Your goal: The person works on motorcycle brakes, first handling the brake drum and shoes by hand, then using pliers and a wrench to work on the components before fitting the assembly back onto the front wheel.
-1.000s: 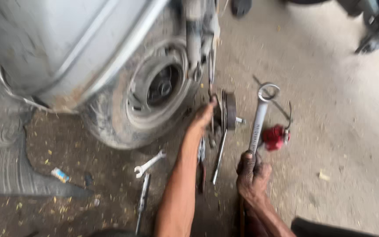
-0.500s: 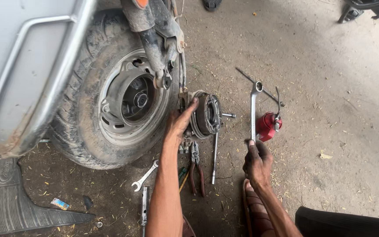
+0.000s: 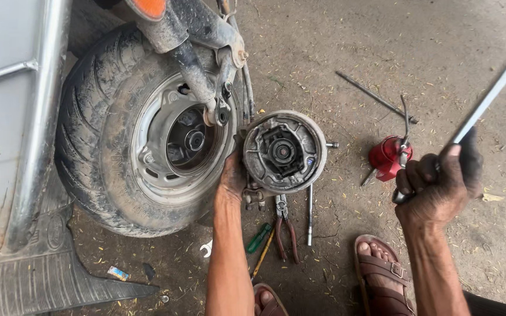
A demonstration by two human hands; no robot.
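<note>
Both hands are busy: the left hand (image 3: 233, 175) clasps the round brake plate (image 3: 284, 152) tilted up beside the scooter wheel (image 3: 147, 131), the right hand (image 3: 437, 184) fist-tight on a long wrench (image 3: 490, 93), so refitting likely needs careful hub alignment.

left hand (image 3: 233, 175) grips the round brake plate (image 3: 284, 152) beside the scooter wheel (image 3: 147, 131); right hand (image 3: 437, 187) holds a long wrench (image 3: 493, 93) near a red oil can (image 3: 387, 157).

The left hand (image 3: 233, 175) grips the brake plate (image 3: 284, 152) just right of the wheel (image 3: 142, 134); pliers (image 3: 284, 225) lie on the floor below it. The right hand (image 3: 434, 184) holds a long wrench (image 3: 493, 93), the oil can (image 3: 389, 157) just to its left.
</note>
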